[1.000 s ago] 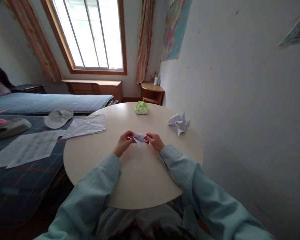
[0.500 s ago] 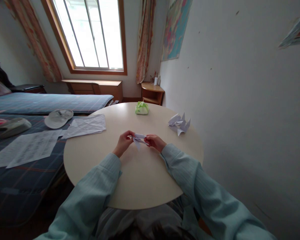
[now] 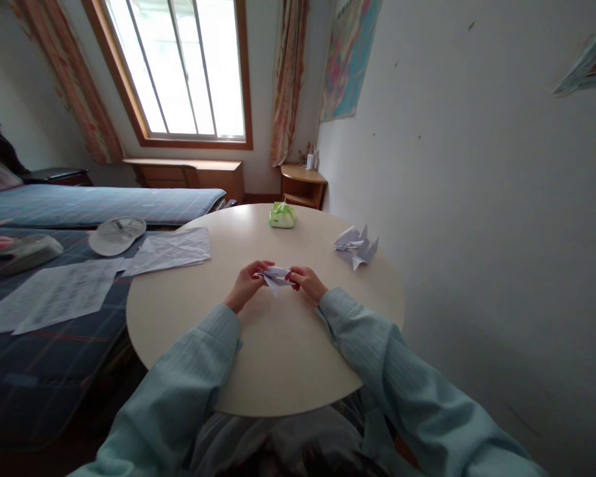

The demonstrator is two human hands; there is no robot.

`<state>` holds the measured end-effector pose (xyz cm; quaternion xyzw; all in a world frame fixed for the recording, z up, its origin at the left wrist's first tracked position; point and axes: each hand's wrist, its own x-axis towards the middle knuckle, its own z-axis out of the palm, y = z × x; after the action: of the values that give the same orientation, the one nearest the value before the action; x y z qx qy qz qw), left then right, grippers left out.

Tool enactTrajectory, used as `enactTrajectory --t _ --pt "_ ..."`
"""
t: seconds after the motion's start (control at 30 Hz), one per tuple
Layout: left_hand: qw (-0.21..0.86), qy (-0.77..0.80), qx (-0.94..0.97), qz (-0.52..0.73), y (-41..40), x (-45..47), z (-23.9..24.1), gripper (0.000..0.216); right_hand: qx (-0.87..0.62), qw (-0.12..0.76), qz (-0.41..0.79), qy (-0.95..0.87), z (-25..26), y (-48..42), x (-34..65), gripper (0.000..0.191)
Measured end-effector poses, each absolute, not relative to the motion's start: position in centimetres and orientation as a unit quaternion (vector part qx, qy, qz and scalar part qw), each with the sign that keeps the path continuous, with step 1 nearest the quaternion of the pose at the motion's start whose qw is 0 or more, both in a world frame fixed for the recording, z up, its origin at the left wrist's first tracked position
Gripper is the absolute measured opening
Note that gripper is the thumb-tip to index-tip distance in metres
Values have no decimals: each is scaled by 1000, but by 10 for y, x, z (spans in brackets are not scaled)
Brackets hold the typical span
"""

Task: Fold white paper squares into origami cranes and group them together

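Note:
Both of my hands pinch a small folded white paper piece just above the middle of a round beige table. My left hand grips its left end with closed fingers. My right hand grips its right end the same way. A point of the paper hangs down between the hands. Pale blue sleeves cover both forearms.
Finished folded paper shapes lie at the table's right. A green tissue pack sits at the far edge. A creased sheet overhangs the table's left. The bed at left carries printed sheets and a cap. A wall runs close on the right.
The hands stay in place; the fingers have shifted slightly on the paper piece, and its shape between them has changed a little.

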<state>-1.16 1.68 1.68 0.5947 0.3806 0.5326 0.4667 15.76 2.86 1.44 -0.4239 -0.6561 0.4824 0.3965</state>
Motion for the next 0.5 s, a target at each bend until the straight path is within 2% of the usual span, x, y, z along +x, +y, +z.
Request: enactTrajectory --t 0.5 --pt "485 377 601 512 11 -10 22 19 -452 376 435 -682 11 28 158 15"
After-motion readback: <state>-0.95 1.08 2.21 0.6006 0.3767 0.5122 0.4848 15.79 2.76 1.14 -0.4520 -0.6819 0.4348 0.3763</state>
